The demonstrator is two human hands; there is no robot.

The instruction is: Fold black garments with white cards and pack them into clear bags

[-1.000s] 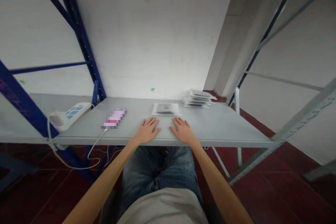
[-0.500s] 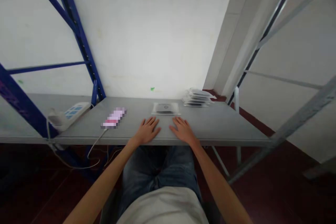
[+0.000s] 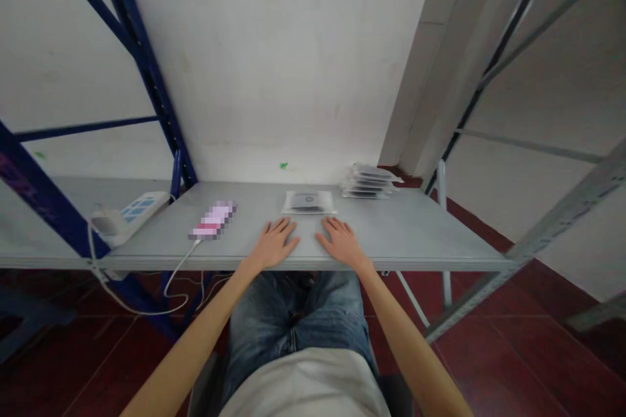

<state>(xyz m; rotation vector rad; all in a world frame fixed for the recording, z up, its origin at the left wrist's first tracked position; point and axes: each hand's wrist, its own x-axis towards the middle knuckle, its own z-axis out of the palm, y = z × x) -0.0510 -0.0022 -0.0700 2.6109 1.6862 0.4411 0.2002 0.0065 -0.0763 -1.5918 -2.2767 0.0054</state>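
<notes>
My left hand (image 3: 274,244) lies flat on the grey tabletop (image 3: 391,228), palm down with its fingers apart. Opposite it, my right hand (image 3: 340,242) rests the same way, thumb spread toward the left one. Neither holds anything. Just beyond the fingertips lies a flat, clear plastic packet (image 3: 308,202) with a dark grey piece and a round mark inside. What that piece is I cannot make out. Farther back on the right, several similar packets sit in an uneven stack (image 3: 370,181).
A phone (image 3: 213,220), its screen blurred, lies at the left with a white cable (image 3: 180,264) hanging over the front edge. Beyond it is a white power strip (image 3: 141,207). Blue rack posts (image 3: 147,78) stand on the left, grey ones (image 3: 562,228) on the right. A white wall closes the back.
Both hands and the packets stay where they were. Only the picture's brightness differs: the wall looks darker and the red floor shows more clearly.
</notes>
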